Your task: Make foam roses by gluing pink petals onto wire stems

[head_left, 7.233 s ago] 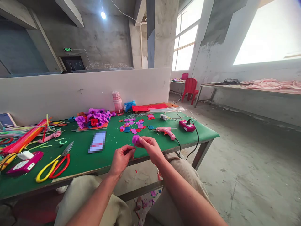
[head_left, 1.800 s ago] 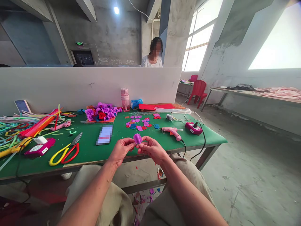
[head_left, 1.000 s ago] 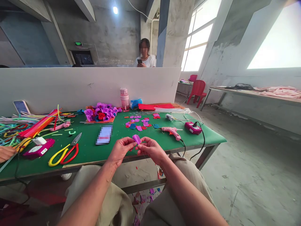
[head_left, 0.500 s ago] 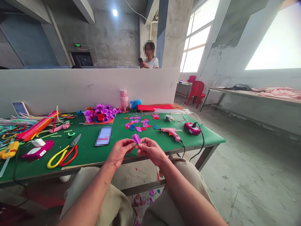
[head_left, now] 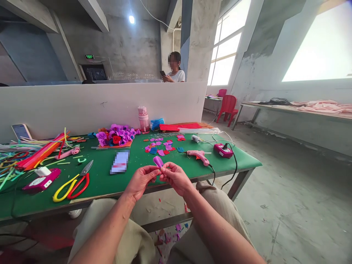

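Observation:
Just in front of the table's edge, a small rolled purple paper petal (head_left: 157,161) stands up between my fingertips. My left hand (head_left: 142,179) pinches it low on its left side. From the right, the thumb and fingers of my right hand (head_left: 175,177) close on it. Its lower end is hidden by the fingers. Beyond my hands, cut petals (head_left: 161,152) in purple, red and blue lie scattered on the green table. A pink glue gun (head_left: 200,157) rests to the right, its cord running over the edge.
Scissors (head_left: 78,182) with yellow and red handles and a phone (head_left: 119,162) lie left. Behind them is a bunch of paper roses (head_left: 118,134). A pink bottle (head_left: 143,119) stands by the white partition (head_left: 115,101). A pink power strip (head_left: 223,150) sits right. Beyond the partition is a person (head_left: 176,75).
The petal now looks more tightly rolled and leans up to the left. My hands stay close together with slightly shifted fingers. The whole view has shifted a little.

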The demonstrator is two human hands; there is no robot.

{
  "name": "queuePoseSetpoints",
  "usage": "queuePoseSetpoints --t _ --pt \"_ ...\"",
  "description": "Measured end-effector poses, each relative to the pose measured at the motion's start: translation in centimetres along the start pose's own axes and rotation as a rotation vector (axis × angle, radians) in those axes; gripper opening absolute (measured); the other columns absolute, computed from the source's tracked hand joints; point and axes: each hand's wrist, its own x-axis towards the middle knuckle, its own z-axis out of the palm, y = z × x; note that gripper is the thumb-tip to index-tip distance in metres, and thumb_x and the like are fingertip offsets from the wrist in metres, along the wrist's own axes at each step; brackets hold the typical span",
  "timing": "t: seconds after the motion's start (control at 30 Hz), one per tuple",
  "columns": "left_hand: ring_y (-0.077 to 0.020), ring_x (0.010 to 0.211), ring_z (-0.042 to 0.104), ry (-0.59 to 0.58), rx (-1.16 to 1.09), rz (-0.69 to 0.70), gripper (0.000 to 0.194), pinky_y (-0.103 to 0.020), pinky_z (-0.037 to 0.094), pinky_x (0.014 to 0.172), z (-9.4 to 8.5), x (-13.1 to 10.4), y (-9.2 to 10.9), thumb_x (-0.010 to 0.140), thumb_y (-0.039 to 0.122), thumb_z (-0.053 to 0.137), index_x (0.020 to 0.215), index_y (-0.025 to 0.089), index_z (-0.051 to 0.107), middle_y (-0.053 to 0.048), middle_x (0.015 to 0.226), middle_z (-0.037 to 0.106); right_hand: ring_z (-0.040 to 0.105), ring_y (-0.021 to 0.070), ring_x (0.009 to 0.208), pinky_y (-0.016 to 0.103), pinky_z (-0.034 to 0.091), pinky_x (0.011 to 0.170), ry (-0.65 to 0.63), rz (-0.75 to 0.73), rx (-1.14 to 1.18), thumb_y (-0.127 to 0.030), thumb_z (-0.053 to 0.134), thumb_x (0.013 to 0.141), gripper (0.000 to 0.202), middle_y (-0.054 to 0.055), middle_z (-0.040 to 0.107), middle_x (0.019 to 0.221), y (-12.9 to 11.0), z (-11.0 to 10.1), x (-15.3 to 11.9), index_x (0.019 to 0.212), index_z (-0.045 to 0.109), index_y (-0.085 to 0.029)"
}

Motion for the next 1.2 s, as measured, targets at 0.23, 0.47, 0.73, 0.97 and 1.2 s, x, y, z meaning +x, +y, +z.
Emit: queuePoseSetpoints --t 0.23,0.47,0.73,0.97,1.2 --pt "-0.0082 0.056 0.048 0.095 0.0 0.064 0.025 -0.021 0.036 0.054 0.5 0.4 -0.9 0.057 0.029 0.079 0.076 0.013 0.073 -0.003 0.066 0.067 0.061 0.0089 0.06 0.024 0.051 0.067 0.033 -0.022 -0.045 -0.033 0.079 0.06 0.032 -0.001 0.064 0.066 0.1 0.3 0.0 0.076 0.058 -0.016" --pt "-0.0061 0.051 0.042 0.151 0.026 0.085 0.023 -0.021 0.032 0.05 0.6 0.6 -1.8 0.056 0.031 0.078 0.072 0.015 0.072 0.0 0.062 0.064 0.06 0.0108 0.055 0.026 0.05 0.061 0.09 -0.041 -0.207 -0.039 0.076 0.061 0.033 -0.002 0.062 0.061 0.7 -0.1 0.4 0.075 0.056 -0.017" --pt "-0.0074 0.055 0.051 0.215 -0.008 0.09 0.025 -0.02 0.038 0.053 0.8 0.6 -1.6 0.056 0.032 0.078 0.073 0.015 0.069 0.0 0.066 0.066 0.059 0.0169 0.084 0.029 0.046 0.077 0.172 -0.242 -0.477 -0.039 0.065 0.073 0.024 0.003 0.066 0.092 0.5 -0.1 0.3 0.09 0.067 -0.021" --pt "-0.0092 0.054 0.057 0.201 -0.014 0.038 0.031 -0.022 0.046 0.055 1.0 0.5 -1.4 0.054 0.033 0.079 0.076 0.014 0.067 -0.002 0.069 0.068 0.06 0.0195 0.088 0.035 0.043 0.087 0.114 -0.193 -0.344 -0.037 0.067 0.07 0.029 0.004 0.069 0.089 0.6 0.4 0.2 0.093 0.069 -0.019" --pt "-0.0105 0.053 0.059 0.232 -0.015 0.043 0.034 -0.024 0.048 0.055 0.9 0.7 -1.6 0.049 0.034 0.081 0.072 0.013 0.065 -0.001 0.065 0.068 0.059 0.021 0.091 0.034 0.046 0.082 0.167 -0.284 -0.512 -0.028 0.06 0.075 0.02 0.005 0.067 0.094 0.9 0.6 0.3 0.091 0.071 -0.022"
